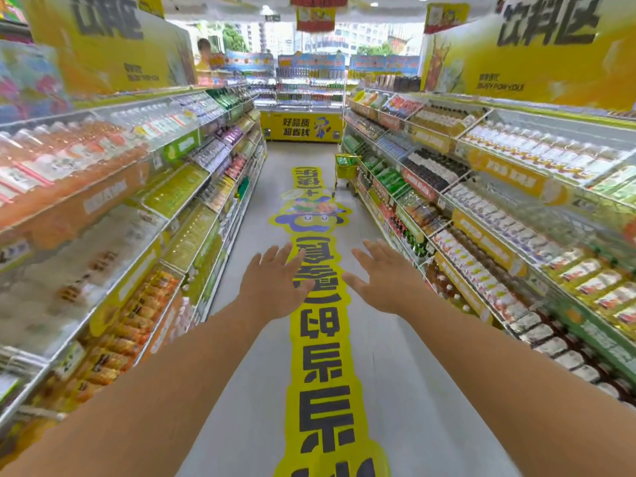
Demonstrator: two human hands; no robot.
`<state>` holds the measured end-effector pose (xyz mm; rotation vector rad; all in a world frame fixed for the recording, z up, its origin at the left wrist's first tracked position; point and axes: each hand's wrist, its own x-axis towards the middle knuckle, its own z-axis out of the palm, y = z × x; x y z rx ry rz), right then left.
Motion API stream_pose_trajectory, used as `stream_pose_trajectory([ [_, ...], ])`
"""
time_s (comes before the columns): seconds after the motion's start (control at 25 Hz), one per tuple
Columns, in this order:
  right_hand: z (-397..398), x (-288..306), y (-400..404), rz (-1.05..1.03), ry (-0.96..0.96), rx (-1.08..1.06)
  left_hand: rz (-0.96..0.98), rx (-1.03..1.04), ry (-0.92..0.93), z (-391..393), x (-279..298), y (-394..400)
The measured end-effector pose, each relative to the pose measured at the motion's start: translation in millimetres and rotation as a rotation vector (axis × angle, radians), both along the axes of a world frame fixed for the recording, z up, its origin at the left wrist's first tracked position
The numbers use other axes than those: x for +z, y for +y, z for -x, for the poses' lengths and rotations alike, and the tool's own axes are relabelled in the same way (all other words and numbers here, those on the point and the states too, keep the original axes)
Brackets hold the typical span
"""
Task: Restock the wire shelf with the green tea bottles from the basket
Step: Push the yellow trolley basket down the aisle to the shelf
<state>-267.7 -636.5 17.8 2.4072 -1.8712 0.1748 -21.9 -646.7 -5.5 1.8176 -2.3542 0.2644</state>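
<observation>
Basket (346, 170) stands far down the aisle, well beyond both empty hands' grip.

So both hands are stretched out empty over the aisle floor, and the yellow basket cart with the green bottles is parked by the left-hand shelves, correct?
Not quite. The head view shows the yellow basket cart parked by the right-hand shelves, not the left. The rest holds: left hand and right hand are stretched out empty over the aisle floor.

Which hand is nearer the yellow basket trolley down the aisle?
Right. The right hand is below the yellow basket trolley, on its side; the left hand lies farther left. Neither touches it.
</observation>
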Motion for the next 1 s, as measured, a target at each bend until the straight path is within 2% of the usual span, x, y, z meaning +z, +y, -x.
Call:
stream_pose_trajectory([
  [0.24,-21.1,-5.3,-141.0,0.021,-0.032,-0.018,0.0,-0.012,-0.017,-21.2,-2.0,-149.3],
  [0.68,12.0,-20.6,-452.5,0.001,-0.038,0.026,0.012,0.008,0.013,19.1,-16.2,-442.1],
  [1.0,9.1,-17.6,-665.9,0.001,-0.034,0.069,0.029,0.047,0.036,15.4,-10.3,-653.0],
])
